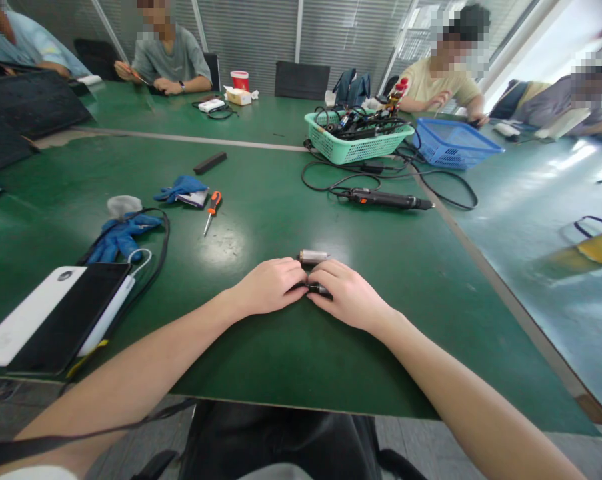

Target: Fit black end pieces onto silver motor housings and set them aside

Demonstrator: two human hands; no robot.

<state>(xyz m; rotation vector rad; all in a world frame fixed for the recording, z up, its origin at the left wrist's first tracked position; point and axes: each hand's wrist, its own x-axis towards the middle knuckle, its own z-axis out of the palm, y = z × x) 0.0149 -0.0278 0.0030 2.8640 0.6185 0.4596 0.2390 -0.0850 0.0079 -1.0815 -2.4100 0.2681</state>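
Glossy, rounded black part (321, 289) in hands (275, 283)

A slim, glossy black piece (319, 289) is pinched between the left hand (275, 285) and the right hand (349, 292), lying roughly level from left to right, its ends largely covered by fingers. Just on the far side, a short silver cylinder (315, 257) with a darker left end lies on its side, also running left to right.
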